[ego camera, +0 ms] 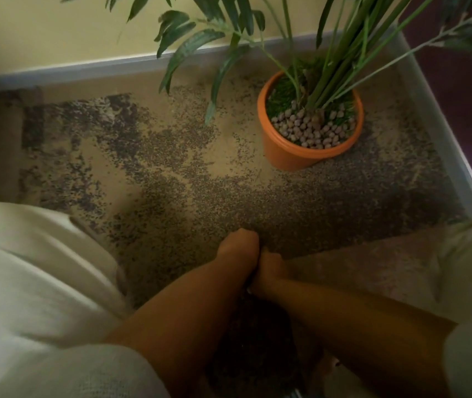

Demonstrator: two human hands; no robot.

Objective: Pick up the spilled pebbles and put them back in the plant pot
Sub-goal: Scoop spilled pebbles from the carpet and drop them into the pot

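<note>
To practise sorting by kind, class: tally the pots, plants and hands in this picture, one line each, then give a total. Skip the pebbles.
Pots: 1, the orange pot
Plants: 1, the green plant standing in it
Hands: 2, the left hand and the right hand, side by side
Total: 4

Home room corner, patterned carpet [171, 168], skirting board [114, 66], potted plant [309, 122]
</note>
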